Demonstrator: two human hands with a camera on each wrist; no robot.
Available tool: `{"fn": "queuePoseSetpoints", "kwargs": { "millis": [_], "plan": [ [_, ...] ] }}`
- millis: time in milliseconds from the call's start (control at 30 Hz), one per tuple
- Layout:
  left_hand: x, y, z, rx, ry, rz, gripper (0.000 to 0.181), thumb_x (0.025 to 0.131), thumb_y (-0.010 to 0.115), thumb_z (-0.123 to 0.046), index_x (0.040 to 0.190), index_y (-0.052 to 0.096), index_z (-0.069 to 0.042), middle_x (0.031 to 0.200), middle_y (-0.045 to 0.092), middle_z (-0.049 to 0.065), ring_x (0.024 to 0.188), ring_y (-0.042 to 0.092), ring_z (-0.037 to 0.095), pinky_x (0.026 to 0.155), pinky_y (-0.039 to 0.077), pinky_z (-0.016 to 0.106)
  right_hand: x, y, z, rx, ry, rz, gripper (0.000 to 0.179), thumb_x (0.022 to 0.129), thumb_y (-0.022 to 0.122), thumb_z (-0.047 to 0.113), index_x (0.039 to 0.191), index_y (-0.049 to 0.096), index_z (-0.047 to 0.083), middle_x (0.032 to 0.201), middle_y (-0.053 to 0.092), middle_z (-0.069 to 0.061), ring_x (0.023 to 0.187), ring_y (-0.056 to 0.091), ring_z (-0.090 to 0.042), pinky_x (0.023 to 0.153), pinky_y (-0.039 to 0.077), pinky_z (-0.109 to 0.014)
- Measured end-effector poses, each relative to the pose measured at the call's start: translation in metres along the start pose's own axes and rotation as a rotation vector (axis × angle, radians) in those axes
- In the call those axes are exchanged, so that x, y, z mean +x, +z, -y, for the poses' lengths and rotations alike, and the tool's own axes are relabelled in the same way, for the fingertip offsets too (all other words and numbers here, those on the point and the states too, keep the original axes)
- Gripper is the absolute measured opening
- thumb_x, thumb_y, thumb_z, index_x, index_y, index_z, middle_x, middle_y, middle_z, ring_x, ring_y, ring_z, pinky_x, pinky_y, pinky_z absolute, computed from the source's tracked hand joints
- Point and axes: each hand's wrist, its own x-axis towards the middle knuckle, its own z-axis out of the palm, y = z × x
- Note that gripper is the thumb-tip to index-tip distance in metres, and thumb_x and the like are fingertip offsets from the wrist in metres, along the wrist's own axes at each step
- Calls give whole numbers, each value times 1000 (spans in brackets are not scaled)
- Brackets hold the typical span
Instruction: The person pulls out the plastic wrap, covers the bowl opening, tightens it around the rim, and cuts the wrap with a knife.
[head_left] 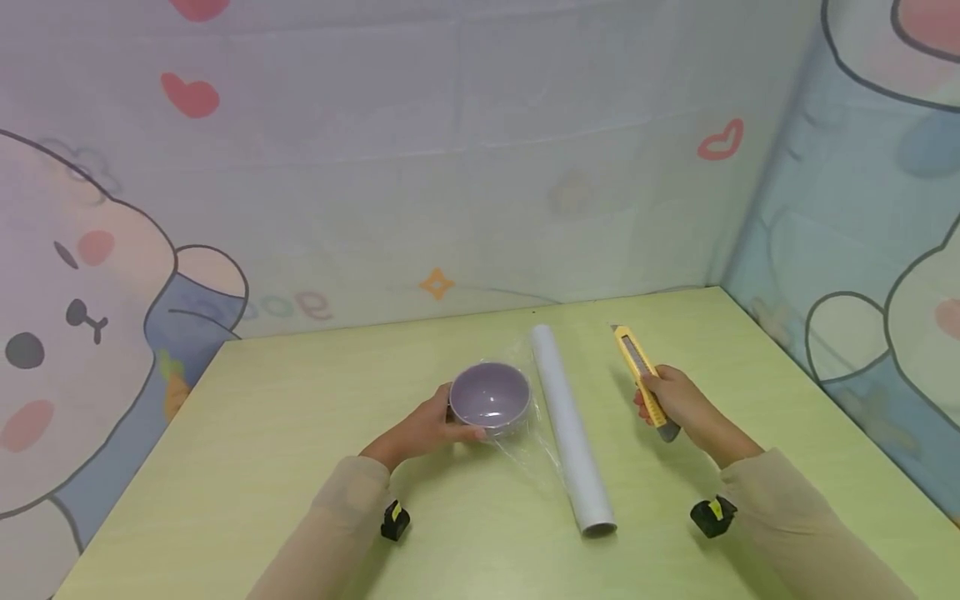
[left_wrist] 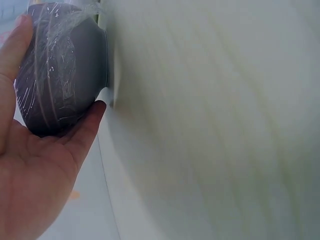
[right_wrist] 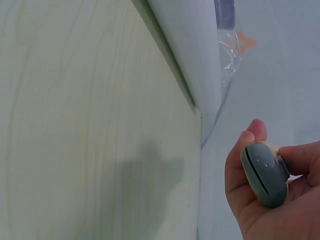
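A purple bowl [head_left: 491, 393] is near the middle of the table, plastic wrap [left_wrist: 61, 55] clinging to its side. My left hand [head_left: 429, 429] holds it from the left, with the thumb at the near side and the fingers round the far side and base. Loose film trails from the bowl toward a roll of cling wrap [head_left: 573, 433], which lies lengthwise to its right. In my right hand [head_left: 681, 400] I grip a yellow utility knife [head_left: 633, 354] above the table, its tip pointing away; the right wrist view shows its dark grey butt end [right_wrist: 266, 175].
The pale green table [head_left: 300, 417] ends at a printed cloth [head_left: 480, 167] along the back, and another cloth panel [head_left: 847, 250] stands at the right. Black wrist devices [head_left: 712, 516] sit at both sleeves.
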Motion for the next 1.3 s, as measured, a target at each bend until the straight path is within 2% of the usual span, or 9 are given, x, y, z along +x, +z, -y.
{"fn": "queuePoseSetpoints", "kwargs": {
  "millis": [167,400,567,667,767,933,1067,1167,1300],
  "plan": [
    [0,-1,0,0,-10,8,88,76,76,-22,142,20,-9,136,40,13,123,45,27,103,36,44,-1,-1,-6,-13,-2,58,36,102,25,17,120,28,-14,86,55,-7,66,56,-10,62,50,-30],
    [-11,-3,-27,-19,-4,36,86,78,73,-15,142,18,-1,136,38,19,123,44,32,103,35,46,-1,-5,-11,-74,-22,93,35,99,28,9,123,26,-17,108,53,-23,80,57,-17,68,48,-30],
    [-12,-3,-27,-31,9,38,86,78,73,-13,142,17,-1,137,37,20,124,43,32,104,34,47,2,-9,-13,-101,-4,108,41,95,31,2,127,20,-20,119,47,-31,93,54,-23,74,46,-29],
    [-11,-3,-27,-36,13,45,86,79,73,-12,142,16,-1,137,36,20,124,42,32,104,34,47,5,-10,-17,-102,27,81,41,94,31,2,127,18,-19,118,49,-29,94,53,-23,74,45,-29],
    [-11,-3,-28,-37,11,43,86,79,73,-13,142,16,0,137,36,20,125,42,33,104,34,47,9,-12,-20,-140,51,37,36,96,30,5,123,22,-17,109,51,-24,86,52,-22,70,44,-29],
    [-11,-2,-29,-53,21,54,86,79,72,-13,143,15,0,138,35,21,125,41,33,104,34,46,14,-15,-26,-311,76,-11,34,97,32,11,119,33,-14,98,44,-23,76,45,-21,62,42,-29],
    [-12,-1,-31,-56,21,60,85,79,72,-13,143,16,-1,138,36,20,125,41,32,104,34,45,19,-16,-32,-430,92,-27,35,95,36,12,119,38,-14,95,45,-24,72,45,-21,58,41,-28],
    [-12,-2,-31,-53,21,64,85,79,72,-13,142,17,-1,137,36,20,124,42,32,103,34,44,22,-15,-35,-481,100,-24,37,94,37,11,120,38,-16,93,50,-24,69,49,-20,57,43,-28],
    [-9,-2,-27,-65,39,77,84,79,72,-10,142,17,-1,137,36,21,124,41,33,103,35,44,25,-17,-38,-516,99,-22,40,95,38,11,120,35,-19,96,49,-26,69,50,-20,57,43,-28]
  ]
}}
